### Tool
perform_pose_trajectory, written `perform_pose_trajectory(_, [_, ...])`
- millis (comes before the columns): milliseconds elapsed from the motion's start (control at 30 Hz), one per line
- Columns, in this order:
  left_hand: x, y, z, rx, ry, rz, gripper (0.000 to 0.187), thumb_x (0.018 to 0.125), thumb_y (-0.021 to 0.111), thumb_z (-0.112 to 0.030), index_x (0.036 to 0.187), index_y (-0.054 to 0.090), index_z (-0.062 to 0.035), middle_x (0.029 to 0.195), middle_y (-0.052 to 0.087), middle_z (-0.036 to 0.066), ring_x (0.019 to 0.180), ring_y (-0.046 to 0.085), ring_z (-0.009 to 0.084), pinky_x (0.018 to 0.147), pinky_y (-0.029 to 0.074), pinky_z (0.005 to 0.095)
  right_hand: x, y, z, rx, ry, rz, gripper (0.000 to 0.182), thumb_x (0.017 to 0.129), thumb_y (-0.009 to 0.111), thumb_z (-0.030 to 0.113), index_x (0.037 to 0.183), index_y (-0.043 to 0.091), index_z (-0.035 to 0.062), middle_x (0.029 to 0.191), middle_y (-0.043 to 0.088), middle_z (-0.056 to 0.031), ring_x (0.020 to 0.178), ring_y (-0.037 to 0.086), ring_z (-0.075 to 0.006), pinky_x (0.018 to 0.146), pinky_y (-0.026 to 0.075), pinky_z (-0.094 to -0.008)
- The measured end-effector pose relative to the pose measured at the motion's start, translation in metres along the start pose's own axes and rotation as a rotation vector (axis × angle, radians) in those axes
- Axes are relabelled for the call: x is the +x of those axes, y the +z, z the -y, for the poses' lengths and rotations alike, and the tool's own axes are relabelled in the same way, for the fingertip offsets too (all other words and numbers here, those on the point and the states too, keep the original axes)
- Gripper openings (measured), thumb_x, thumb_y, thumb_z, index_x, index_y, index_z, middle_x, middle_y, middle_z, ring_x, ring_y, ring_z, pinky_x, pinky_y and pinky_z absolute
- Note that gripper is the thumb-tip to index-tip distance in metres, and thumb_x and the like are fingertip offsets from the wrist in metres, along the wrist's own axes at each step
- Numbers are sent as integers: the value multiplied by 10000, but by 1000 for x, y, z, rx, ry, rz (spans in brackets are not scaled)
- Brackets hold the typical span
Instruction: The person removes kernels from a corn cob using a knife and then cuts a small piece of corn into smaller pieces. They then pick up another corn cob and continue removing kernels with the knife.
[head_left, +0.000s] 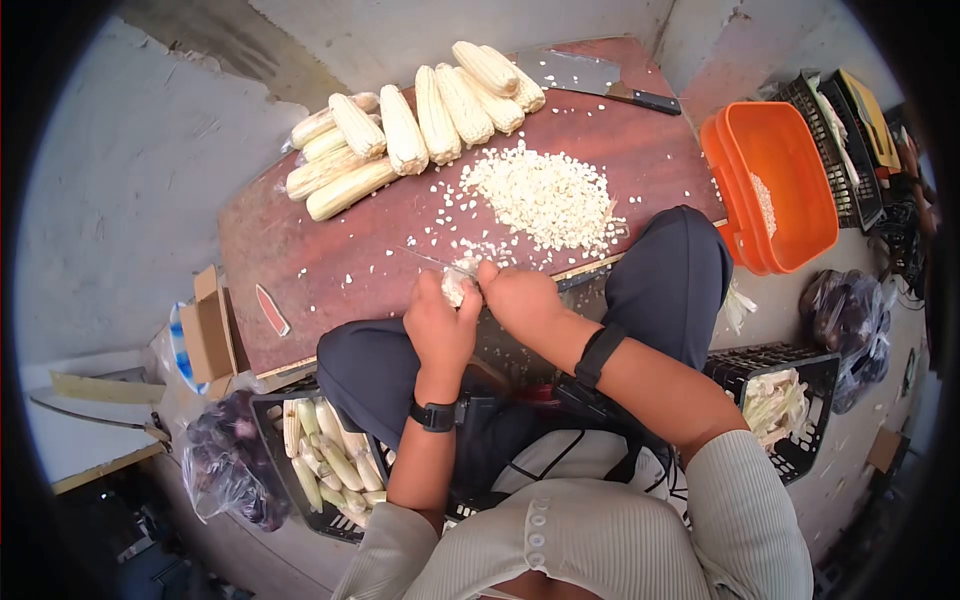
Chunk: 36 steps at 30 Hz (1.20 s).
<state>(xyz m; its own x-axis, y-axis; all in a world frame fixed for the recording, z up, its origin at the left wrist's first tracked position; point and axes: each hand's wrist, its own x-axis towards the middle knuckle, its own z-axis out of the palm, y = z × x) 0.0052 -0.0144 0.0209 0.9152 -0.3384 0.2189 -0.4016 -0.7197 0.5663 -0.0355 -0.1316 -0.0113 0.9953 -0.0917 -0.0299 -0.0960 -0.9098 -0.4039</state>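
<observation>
My left hand (pixel 440 325) is closed around a pale corn cob (pixel 454 289), which is mostly hidden by the fingers. My right hand (pixel 518 302) grips a knife, whose thin blade (pixel 432 259) points left across the top of the cob; its handle is hidden in the fist. Both hands meet over the near edge of the reddish table (pixel 340 275). Just beyond them lies a heap of loose white corn kernels (pixel 550 200), with more scattered around. Several husked corn cobs (pixel 437 115) are piled along the far side.
A large cleaver (pixel 575 72) with a black handle lies at the back. An orange tub (pixel 785 190) holding some kernels stands to the right. Black crates with corn (pixel 335 460) and husks (pixel 775 405) flank my legs. A red-edged flat piece (pixel 271 310) lies left.
</observation>
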Motion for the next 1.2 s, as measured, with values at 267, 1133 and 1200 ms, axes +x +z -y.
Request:
perform_pose_trajectory(267, [-6,0,0,25,30,-73,271,776,654,-221,822,495,-7,743,577,196,655,588,392,581,465,436,7,1,-14,307,76,92,191,831,552,166,907,537,-8,787,652,-194,762,649,-362,657,519,-427])
perform_pose_trajectory(1133, [-11,0,18,-284,-255,-48,231,753,675,-201,861,588,-16,658,638,168,610,650,328,559,499,382,-46,-6,-2,-119,3,-19,64,821,506,87,848,496,30,653,626,-110,586,654,-249,476,518,-359])
perform_pose_trajectory(1200, [-9,4,22,-215,-215,-46,224,752,676,-193,853,585,-15,664,636,173,609,645,336,557,498,381,-42,-8,-3,-97,18,10,69,835,493,94,844,501,26,664,633,-121,604,660,-260,489,524,-372])
